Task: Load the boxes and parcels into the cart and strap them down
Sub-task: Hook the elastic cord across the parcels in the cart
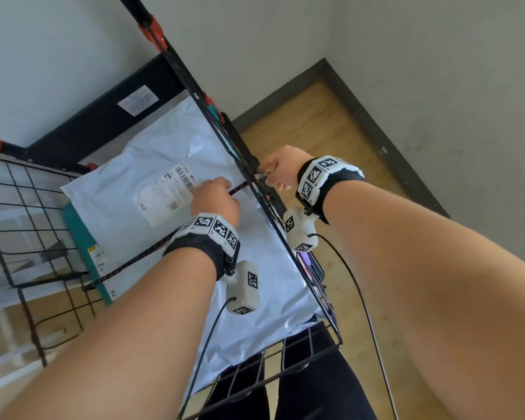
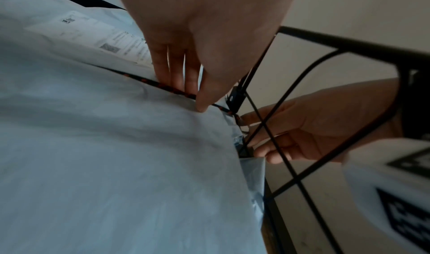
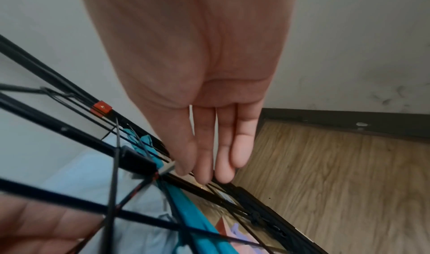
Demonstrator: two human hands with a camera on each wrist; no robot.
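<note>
Both hands work the strapping step: our left hand [image 1: 215, 199] pinches the cord [image 1: 134, 261] across the parcel [image 1: 152, 165] in the cart [image 1: 288, 234], our right hand [image 1: 281, 171] pinches its hook [image 1: 262, 175] at the side wire, which we judge needs latching next.

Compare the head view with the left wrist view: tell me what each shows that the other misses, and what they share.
Head view only: the teal box under the mailer, the cart's red clips, the wood floor and both wristbands.

Left wrist view only: the left hand from beneath, thumb and fingers pinching the cord against the mailer, and the right hand's fingers behind the wire side.

Both: the white mailer, its label, the cord, both hands, the cart's wire side.
</note>
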